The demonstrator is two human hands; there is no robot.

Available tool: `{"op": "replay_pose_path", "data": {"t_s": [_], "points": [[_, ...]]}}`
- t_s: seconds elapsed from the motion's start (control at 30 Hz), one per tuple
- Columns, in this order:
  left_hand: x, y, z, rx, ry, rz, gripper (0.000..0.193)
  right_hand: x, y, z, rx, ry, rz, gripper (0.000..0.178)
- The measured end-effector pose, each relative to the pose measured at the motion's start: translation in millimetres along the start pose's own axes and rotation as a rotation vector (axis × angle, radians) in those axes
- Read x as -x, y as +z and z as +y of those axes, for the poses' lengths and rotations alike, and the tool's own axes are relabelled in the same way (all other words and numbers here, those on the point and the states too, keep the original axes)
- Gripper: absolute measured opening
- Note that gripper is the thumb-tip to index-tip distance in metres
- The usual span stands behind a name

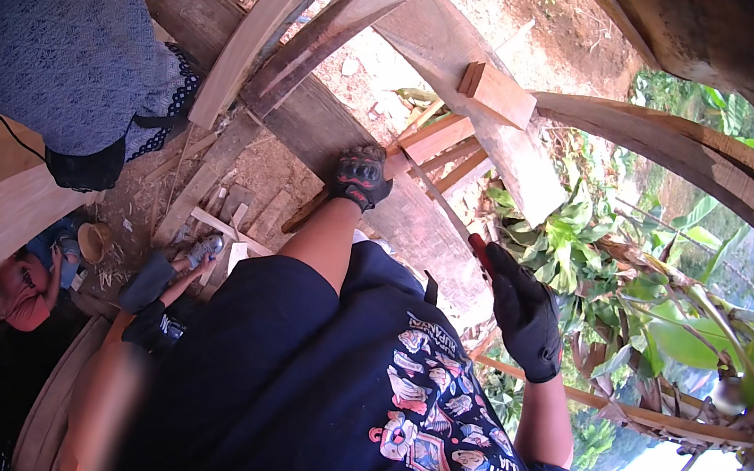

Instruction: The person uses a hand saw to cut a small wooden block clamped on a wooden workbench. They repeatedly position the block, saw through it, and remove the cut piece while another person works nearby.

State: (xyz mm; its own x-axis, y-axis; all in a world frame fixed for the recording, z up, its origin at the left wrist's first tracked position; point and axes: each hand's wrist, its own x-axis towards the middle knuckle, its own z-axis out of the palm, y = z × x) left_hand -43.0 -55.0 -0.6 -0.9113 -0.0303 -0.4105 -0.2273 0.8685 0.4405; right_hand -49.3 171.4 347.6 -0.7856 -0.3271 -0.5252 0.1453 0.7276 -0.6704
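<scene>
My left hand [362, 176], in a black glove with red marks, is closed at the edge of a broad wooden plank [302, 121]. Beside its fingers shows a pinkish-brown end piece [396, 164]. From there a thin dark tool [439, 198], blade-like, slants across the pale board [437, 248] toward my right hand [526, 317]. That hand, also black-gloved, has its fingers closed around the tool's red end [481, 252]. The exact kind of tool cannot be made out. Cut wooden blocks [502, 95] sit just beyond on a curved board.
A person in patterned blue clothing [61, 32] stands close at left. Two other people are lower left, one in a red top [22, 289]. Upright timbers [327, 38] cross the plank. A curved beam [684, 147] arches at right, above leafy plants [566, 246]. Wood scraps [242, 208] litter the ground.
</scene>
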Motion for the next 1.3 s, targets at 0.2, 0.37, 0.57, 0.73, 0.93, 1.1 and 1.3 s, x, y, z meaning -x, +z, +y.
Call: {"op": "replay_pose_path", "data": {"t_s": [0.2,0.37,0.57,0.73,0.93,1.1,1.3], "points": [[0.1,-3.2,-0.6,0.03,-0.04,-0.073,0.038,-40.2,5.0,-1.5,-0.012,0.015,-0.023,0.033],[0.8,11.4,-6.3,-0.041,0.041,-0.014,0.036,-151.4,42.8,58.6,0.31,-0.352,0.017,0.029],[-6.4,13.8,-9.3,-0.087,0.043,-0.075,0.043,-240.6,151.6,74.3,0.226,-0.173,0.028,0.044],[-6.2,-8.2,7.0,-0.018,-0.056,-0.18,0.036,-262.5,168.9,86.8,0.222,-0.28,0.139,0.038],[-7.4,5.9,0.0,-0.036,-0.065,-0.086,0.04,-121.1,112.9,87.8,0.007,-0.206,0.132,0.039],[-2.7,11.3,-5.6,-0.074,-0.04,-0.002,0.047,19.7,60.1,93.7,0.057,-0.166,0.119,0.041],[1.7,-2.7,6.8,-0.071,-0.031,-0.038,0.041,82.4,6.7,66.8,-0.065,-0.079,0.09,0.043]]}}
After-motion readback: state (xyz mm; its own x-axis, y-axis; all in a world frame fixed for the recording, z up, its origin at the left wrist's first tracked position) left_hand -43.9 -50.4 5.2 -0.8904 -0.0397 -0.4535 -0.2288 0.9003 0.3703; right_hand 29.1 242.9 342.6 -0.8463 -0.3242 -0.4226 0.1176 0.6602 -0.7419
